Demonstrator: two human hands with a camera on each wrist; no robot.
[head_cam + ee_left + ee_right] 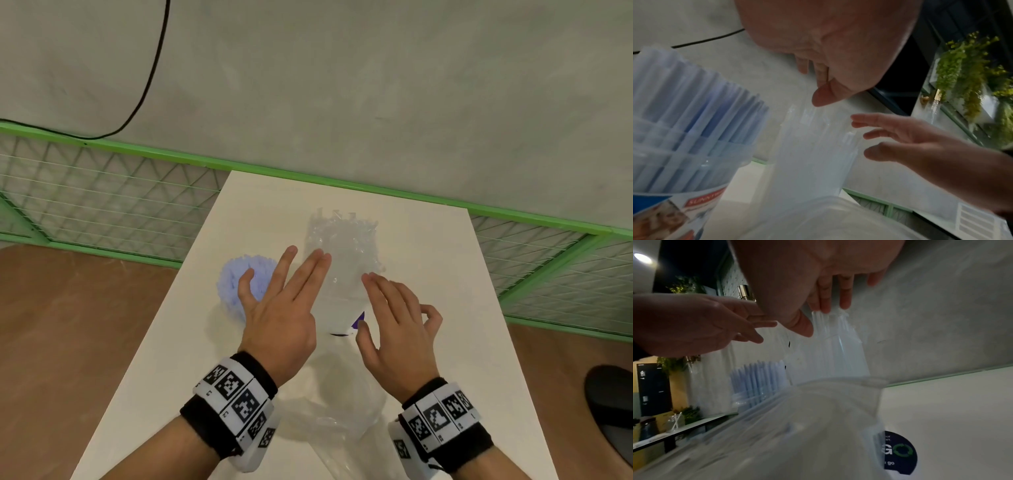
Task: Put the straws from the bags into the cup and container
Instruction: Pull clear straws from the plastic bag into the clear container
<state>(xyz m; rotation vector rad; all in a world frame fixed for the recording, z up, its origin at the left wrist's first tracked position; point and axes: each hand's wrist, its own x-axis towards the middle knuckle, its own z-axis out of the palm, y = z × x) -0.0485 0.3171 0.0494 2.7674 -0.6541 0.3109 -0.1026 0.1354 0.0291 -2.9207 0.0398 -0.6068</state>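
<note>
Clear straws (pixel 342 246) stand upright in a clear container whose dark label (pixel 358 320) shows at its base, mid-table. To their left, blue straws (pixel 239 274) fill a clear cup (pixel 674 203) with a printed label. My left hand (pixel 284 284) hovers flat between the two bundles, fingers straight, its fingertips at the clear straws' left side. My right hand (pixel 373 301) is at their right side, fingers relaxed; in the right wrist view its fingertips (pixel 826 309) touch the straw tops (pixel 830 318). Neither hand holds anything.
Crumpled empty clear bags (pixel 335 414) lie on the white table (pixel 428 274) near its front edge, between my wrists. A green mesh fence (pixel 102 192) runs behind the table. A black cable (pixel 150 68) hangs on the wall. A dark object (pixel 611 404) sits on the floor at right.
</note>
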